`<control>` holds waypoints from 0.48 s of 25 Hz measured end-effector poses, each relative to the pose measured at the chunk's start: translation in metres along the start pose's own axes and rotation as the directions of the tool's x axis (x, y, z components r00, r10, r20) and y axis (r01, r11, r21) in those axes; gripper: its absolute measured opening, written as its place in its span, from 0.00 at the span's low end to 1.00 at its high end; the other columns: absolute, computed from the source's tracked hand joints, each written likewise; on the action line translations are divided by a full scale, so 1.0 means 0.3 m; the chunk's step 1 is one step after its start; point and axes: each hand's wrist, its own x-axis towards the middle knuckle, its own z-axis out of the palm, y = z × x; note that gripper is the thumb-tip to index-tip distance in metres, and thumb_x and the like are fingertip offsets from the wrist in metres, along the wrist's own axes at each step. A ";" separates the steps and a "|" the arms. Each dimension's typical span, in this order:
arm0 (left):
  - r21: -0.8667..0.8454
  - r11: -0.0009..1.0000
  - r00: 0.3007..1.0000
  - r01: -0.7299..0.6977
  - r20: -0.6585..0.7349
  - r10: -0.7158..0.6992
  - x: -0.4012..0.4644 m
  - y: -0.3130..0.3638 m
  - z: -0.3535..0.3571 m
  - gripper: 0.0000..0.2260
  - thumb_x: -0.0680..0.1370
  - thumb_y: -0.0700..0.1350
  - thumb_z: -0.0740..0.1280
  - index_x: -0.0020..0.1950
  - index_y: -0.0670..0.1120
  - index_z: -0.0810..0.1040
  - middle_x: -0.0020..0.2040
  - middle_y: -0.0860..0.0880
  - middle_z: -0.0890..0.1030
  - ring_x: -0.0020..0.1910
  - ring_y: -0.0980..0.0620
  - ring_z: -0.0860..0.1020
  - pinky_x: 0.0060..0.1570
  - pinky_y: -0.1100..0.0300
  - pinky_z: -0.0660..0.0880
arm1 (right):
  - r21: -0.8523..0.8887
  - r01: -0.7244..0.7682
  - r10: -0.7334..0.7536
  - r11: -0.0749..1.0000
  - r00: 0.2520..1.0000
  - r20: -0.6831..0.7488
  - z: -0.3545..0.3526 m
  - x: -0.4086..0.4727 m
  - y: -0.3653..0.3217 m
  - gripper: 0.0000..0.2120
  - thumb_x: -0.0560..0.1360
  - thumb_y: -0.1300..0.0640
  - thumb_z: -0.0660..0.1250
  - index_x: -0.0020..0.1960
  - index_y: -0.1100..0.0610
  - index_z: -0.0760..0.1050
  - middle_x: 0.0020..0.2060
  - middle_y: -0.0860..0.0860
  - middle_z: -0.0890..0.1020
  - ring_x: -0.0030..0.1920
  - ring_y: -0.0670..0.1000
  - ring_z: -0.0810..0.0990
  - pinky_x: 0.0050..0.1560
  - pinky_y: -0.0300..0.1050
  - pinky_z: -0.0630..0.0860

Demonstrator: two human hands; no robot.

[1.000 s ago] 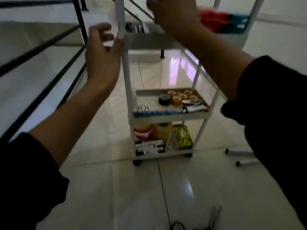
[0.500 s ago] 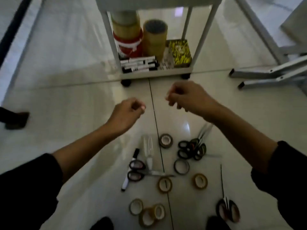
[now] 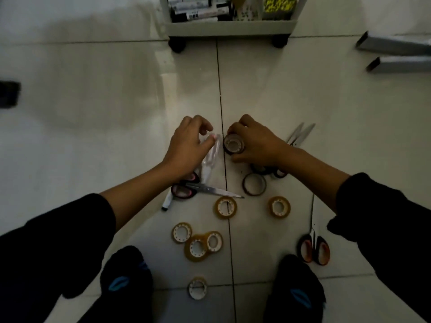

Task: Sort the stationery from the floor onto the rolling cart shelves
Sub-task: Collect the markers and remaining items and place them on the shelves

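Stationery lies scattered on the tiled floor below me. My right hand (image 3: pixel 255 144) grips a dark tape roll (image 3: pixel 234 143) on the floor. My left hand (image 3: pixel 188 146) hovers with curled fingers over a clear plastic packet (image 3: pixel 211 158), its fingertips at the packet's top end; whether it pinches the packet is unclear. Black-handled scissors (image 3: pixel 198 188) and a marker (image 3: pixel 167 201) lie under my left wrist. Several amber tape rolls (image 3: pixel 225 207) lie nearer to me. The white rolling cart (image 3: pixel 229 27) stands at the top, its bottom shelf holding markers and boxes.
Another pair of scissors (image 3: pixel 314 249) lies at the lower right, and more scissors (image 3: pixel 299 134) behind my right hand. Two grey metal legs (image 3: pixel 396 54) lie at the upper right. My two feet in dark socks (image 3: pixel 127 283) are at the bottom.
My view dropped from the cart's top to the floor. Both hands came down from the cart to the stationery; the right hand has taken hold of the dark tape roll.
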 end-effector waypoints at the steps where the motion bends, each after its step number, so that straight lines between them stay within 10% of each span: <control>1: -0.029 0.999 0.999 -0.035 0.023 0.035 -0.008 0.018 0.003 0.08 0.78 0.47 0.66 0.54 0.46 0.75 0.48 0.50 0.74 0.41 0.57 0.72 0.39 0.72 0.67 | 0.036 0.018 -0.017 0.999 1.000 -0.023 -0.012 -0.019 -0.005 0.29 0.66 0.49 0.74 0.63 0.55 0.69 0.56 0.53 0.69 0.52 0.52 0.73 0.51 0.43 0.72; 12: 0.184 0.932 0.901 -0.312 0.370 0.229 -0.134 0.086 0.224 0.33 0.68 0.56 0.73 0.68 0.45 0.68 0.60 0.45 0.71 0.59 0.47 0.71 0.52 0.52 0.72 | 0.020 -0.176 0.175 0.984 0.984 0.011 0.094 -0.420 0.078 0.31 0.66 0.46 0.72 0.66 0.51 0.66 0.61 0.49 0.65 0.49 0.50 0.73 0.42 0.48 0.76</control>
